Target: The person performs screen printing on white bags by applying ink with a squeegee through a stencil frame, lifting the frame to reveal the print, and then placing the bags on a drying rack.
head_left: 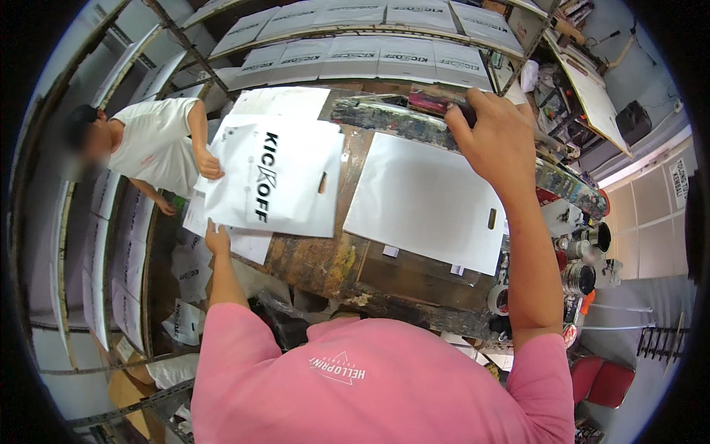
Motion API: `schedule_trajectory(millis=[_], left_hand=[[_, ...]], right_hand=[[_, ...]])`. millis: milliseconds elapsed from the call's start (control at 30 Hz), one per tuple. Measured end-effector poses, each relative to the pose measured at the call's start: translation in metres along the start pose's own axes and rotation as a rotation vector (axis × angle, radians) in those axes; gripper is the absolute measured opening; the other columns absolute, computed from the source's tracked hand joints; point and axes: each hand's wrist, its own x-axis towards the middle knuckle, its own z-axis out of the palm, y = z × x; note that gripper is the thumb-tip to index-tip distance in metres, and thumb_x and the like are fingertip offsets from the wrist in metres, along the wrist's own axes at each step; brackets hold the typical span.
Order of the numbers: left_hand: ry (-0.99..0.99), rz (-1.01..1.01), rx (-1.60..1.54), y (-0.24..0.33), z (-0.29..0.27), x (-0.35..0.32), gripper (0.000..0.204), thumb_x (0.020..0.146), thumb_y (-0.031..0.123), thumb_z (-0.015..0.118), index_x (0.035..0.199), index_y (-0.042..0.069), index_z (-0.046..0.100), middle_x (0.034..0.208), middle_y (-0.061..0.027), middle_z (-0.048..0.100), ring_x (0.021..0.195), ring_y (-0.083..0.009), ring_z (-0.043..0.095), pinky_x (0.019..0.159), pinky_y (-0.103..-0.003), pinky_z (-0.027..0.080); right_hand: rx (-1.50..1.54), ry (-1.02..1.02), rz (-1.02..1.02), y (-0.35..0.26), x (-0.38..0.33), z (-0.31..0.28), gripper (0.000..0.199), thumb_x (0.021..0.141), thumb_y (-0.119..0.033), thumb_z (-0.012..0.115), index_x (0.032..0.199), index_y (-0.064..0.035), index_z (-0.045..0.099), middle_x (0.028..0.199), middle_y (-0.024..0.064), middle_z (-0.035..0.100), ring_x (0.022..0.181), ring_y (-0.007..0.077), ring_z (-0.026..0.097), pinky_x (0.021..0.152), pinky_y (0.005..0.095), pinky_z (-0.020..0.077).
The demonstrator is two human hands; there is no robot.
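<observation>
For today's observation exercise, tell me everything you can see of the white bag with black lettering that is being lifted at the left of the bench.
The printed bag is flat, white and looks like thin plastic, with bold black lettering running sideways and a small die-cut handle slot near its right edge. It is held tilted over the paint-stained bench. The person's left hand pinches its lower left corner; a co-worker's hand grips its left edge. More white sheets lie beneath it.

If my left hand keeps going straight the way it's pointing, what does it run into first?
Most likely the printed white bag. The left hand sits at that bag's lower corner with its fingers aimed up the picture into it. Whether it already touches the edge is unclear.
</observation>
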Motion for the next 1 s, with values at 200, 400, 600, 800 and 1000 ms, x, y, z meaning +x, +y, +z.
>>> schedule_trajectory(millis=[200,400,600,800,1000], left_hand=[[0.192,-0.120,0.010,0.078,0.034,-0.110,0.074,0.105,0.036,0.067,0.153,-0.014,0.041,0.154,-0.0341,0.049,0.144,-0.0483,0.048,0.121,-0.054,0.039],[-0.785,0.553,-0.506,0.276,-0.019,-0.303,0.027,0.096,0.026,0.081,0.112,0.005,0.078,0.106,-0.0135,0.078,0.095,-0.0279,0.075,0.084,-0.041,0.059],[0.018,1.405,-0.461,0.446,-0.110,-0.269,0.087,0.081,0.043,0.093,0.153,0.009,0.058,0.153,-0.0184,0.056,0.138,-0.0399,0.055,0.114,-0.056,0.043],[-0.364,1.614,-0.180,0.543,-0.083,-0.249,0.093,0.061,0.064,0.095,0.124,0.004,0.062,0.111,-0.0131,0.071,0.109,-0.0374,0.066,0.101,-0.052,0.048],[-0.282,1.619,-0.155,0.514,-0.059,-0.263,0.062,0.069,0.040,0.097,0.104,0.004,0.059,0.093,-0.0154,0.061,0.092,-0.0406,0.062,0.082,-0.052,0.049]], right_hand=[[-0.008,0.042,-0.005,-0.002,-0.007,0.003,0.039,0.096,-0.042,0.063,0.094,-0.0044,0.073,0.090,0.0153,0.074,0.092,0.0341,0.070,0.090,0.0496,0.0433],[-0.026,0.053,-0.018,-0.006,-0.011,0.003,0.042,0.097,-0.044,0.063,0.096,-0.0033,0.074,0.089,0.0169,0.074,0.089,0.0363,0.071,0.090,0.0515,0.0447],[-0.072,0.044,-0.018,0.002,-0.027,0.014,0.042,0.100,-0.044,0.063,0.091,-0.0045,0.074,0.090,0.0151,0.075,0.081,0.0388,0.072,0.081,0.0541,0.0497],[-0.083,0.146,-0.111,0.004,-0.055,0.028,0.028,0.093,-0.035,0.063,0.096,-0.0089,0.074,0.086,0.0121,0.075,0.082,0.0346,0.077,0.074,0.0557,0.0508],[0.170,0.194,-0.025,-0.011,-0.092,0.034,0.038,0.092,-0.036,0.066,0.118,-0.0090,0.073,0.095,0.0095,0.075,0.099,0.0313,0.072,0.096,0.0507,0.0456]])
